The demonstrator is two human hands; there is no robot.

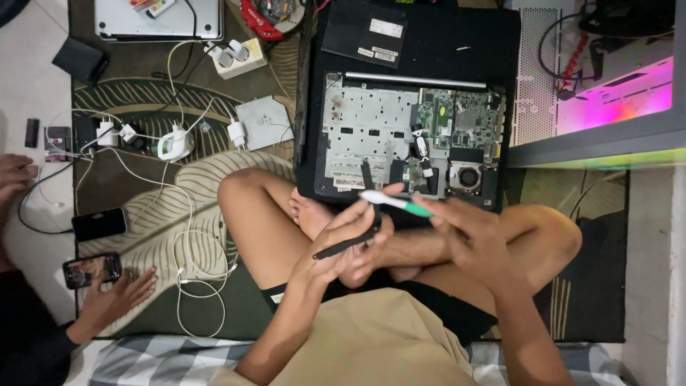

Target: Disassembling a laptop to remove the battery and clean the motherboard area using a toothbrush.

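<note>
An opened laptop (371,136) lies bottom-up on the rug in front of my crossed legs, its circuit board (457,114) and fan (468,176) exposed. My left hand (343,243) pinches a thin black stick-like tool (348,243) and also touches the white end of a white and green screwdriver (396,202). My right hand (471,239) grips the green end of that screwdriver. Both hands hover just in front of the laptop's near edge, above my feet.
Another person's hands at the left: one (118,293) near a phone (91,269), one (13,175) by the edge. A second phone (100,224), white chargers and cables (175,143), a power strip (239,58), a silver laptop (157,18), a lit computer case (614,93) surround me.
</note>
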